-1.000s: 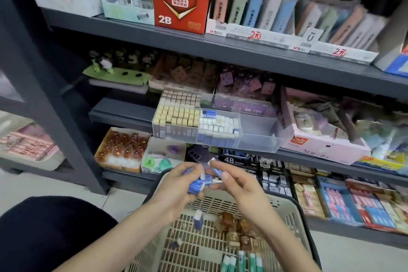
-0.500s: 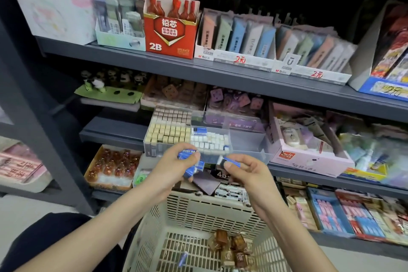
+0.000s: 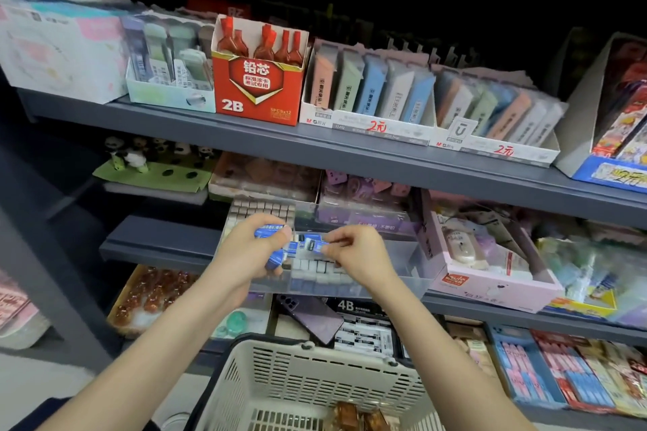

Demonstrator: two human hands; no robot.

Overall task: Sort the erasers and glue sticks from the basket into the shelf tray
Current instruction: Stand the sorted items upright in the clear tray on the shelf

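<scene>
Left hand point(image 3: 250, 250): fingers curled round a small bunch of blue-sleeved erasers point(image 3: 274, 232), held over the clear tray point(image 3: 406, 257), near its left-hand compartment.

Right hand point(image 3: 359, 252): thumb and forefinger pinch a single eraser point(image 3: 315, 244), also blue-sleeved, just above the tray's middle section. The two hands are near each other and do not touch.

Clear tray: stands on the middle shelf point(image 3: 157, 245), front wall at the shelf edge.
- Left compartment: pale tan blocks point(image 3: 262, 210) in tight rows.
- Middle section: white-and-blue stocked erasers point(image 3: 315, 276) standing in rows.
- Right section: bare plastic floor.

Basket point(image 3: 315, 350): cream, slotted walls, below the hands at the bottom of the view. A few brown wrapped items point(image 3: 350, 413) lie inside; whether glue sticks are in it cannot be told.

Neighbours:
- A pink carton point(image 3: 490, 285) sits just right of the tray.
- A red 2B lead box point(image 3: 259, 80) is on the shelf above.
- A dark phone point(image 3: 311, 317) lies on the shelf below.
</scene>
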